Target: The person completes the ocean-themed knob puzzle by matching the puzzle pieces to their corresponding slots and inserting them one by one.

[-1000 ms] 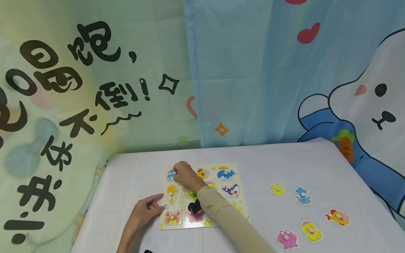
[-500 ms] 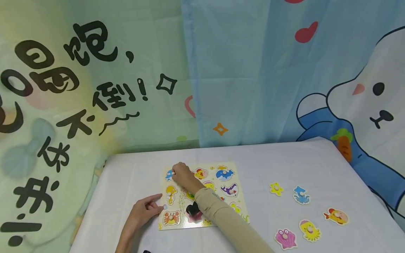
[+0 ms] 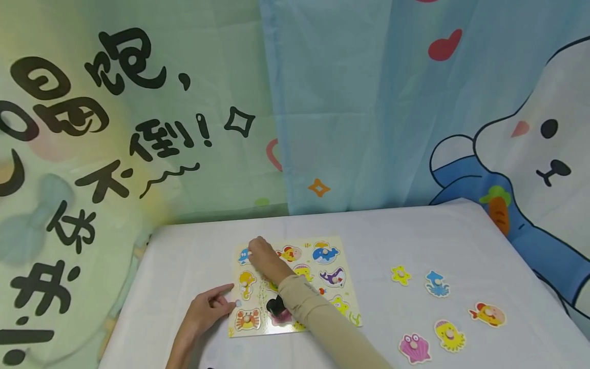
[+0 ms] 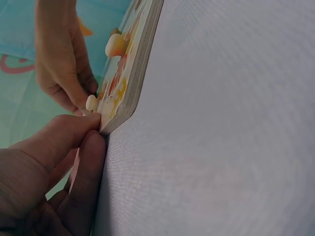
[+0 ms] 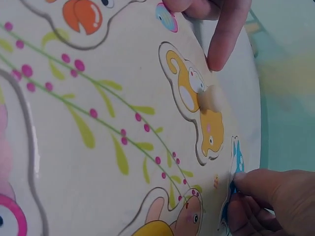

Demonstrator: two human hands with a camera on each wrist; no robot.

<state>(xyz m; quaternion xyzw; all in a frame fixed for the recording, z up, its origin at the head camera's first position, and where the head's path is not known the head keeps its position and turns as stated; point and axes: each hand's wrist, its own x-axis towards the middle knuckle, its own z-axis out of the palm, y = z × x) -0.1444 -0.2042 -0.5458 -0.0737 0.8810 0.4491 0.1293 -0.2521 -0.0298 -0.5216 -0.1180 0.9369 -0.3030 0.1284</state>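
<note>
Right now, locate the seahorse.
In the head view, the seahorse lies at left on the board, between the crab below and the pinched blue piece above.

- On the green curtain (image 3: 221, 179): large black Chinese lettering, slanting upward, of which "不倒!" (image 3: 166, 152) reads clearly.
- Above that: a comma (image 3: 185, 81) after larger black characters (image 3: 133, 59), too stylised to read surely.
- Down the curtain's left: more black characters (image 3: 74, 225), uncertain, then another exclamation mark (image 3: 25, 336), lying sideways.
</note>
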